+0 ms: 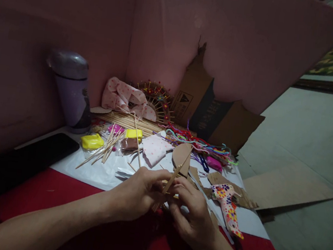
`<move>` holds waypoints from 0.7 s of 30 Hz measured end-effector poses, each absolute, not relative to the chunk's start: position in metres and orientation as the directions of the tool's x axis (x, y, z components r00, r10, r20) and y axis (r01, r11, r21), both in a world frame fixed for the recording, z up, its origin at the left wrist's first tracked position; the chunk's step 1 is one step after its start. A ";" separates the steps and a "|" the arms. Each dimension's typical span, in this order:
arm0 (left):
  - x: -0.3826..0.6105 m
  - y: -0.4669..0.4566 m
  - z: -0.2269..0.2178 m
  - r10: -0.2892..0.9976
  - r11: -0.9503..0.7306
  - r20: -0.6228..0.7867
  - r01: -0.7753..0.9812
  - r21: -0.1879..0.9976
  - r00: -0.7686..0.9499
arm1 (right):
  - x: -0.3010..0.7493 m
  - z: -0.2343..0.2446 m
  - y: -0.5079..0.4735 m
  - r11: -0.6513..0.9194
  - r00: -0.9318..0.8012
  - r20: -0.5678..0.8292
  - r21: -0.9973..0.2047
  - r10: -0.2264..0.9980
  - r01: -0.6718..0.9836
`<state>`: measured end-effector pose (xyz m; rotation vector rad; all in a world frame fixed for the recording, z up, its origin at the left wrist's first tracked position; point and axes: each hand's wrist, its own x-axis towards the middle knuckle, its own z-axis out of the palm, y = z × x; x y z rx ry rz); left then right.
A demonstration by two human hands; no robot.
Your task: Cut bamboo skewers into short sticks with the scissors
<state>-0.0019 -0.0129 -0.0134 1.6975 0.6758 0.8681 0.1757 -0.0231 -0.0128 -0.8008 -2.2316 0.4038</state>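
Near the front of the white sheet, my left hand [143, 196] and my right hand [194, 212] meet, fingers bent inward. A narrow tan cardboard strip [172, 178] stands slanted between them, its lower part behind my fingers. Both hands pinch it, though the right fingertips are partly hidden. Just beyond it lies a rounded cardboard piece [181, 158]. A spotted cloth scrap [156, 150] rests to its left. The blades of scissors [123, 173] show beside my left hand. Right of my right hand is a stuffed shape in flowered fabric [229, 208].
A purple tumbler [73, 90] and a dark phone [48, 147] stand and lie at left. Clay packets [92, 142], loose sticks [110, 146] and colourful pipe cleaners [195, 138] spread across the sheet. Torn cardboard [207, 109] leans on the pink wall, near a pin-studded arch [160, 98].
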 end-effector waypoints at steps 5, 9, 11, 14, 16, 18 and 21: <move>0.001 -0.011 -0.018 0.802 -0.010 0.090 -0.137 0.990 0.590 | 0.172 -0.011 -0.023 0.608 -0.406 0.470 -0.711 0.784 0.353; 0.004 -0.008 -0.020 0.795 0.134 0.014 -0.198 0.971 0.606 | 0.169 -0.013 -0.019 0.398 -0.348 0.314 -0.895 0.883 0.203; 0.006 -0.006 -0.020 0.790 0.186 -0.015 -0.217 0.958 0.613 | 0.168 -0.016 -0.016 0.262 -0.347 0.210 -0.959 0.914 0.110; 0.008 -0.006 -0.020 0.790 0.221 -0.046 -0.213 0.952 0.612 | 0.168 -0.022 -0.014 0.072 -0.361 0.066 -0.997 0.930 0.004; 0.009 -0.006 -0.020 0.792 0.222 -0.050 -0.211 0.952 0.608 | 0.168 -0.026 -0.012 -0.016 -0.359 -0.004 -0.999 0.934 -0.031; 0.009 -0.006 -0.019 0.792 0.231 -0.059 -0.209 0.950 0.607 | 0.168 -0.028 -0.011 -0.057 -0.353 -0.041 -0.998 0.935 -0.036; 0.011 -0.006 -0.020 0.790 0.256 -0.095 -0.184 0.949 0.605 | 0.168 -0.027 -0.010 -0.049 -0.337 -0.046 -0.999 0.941 0.000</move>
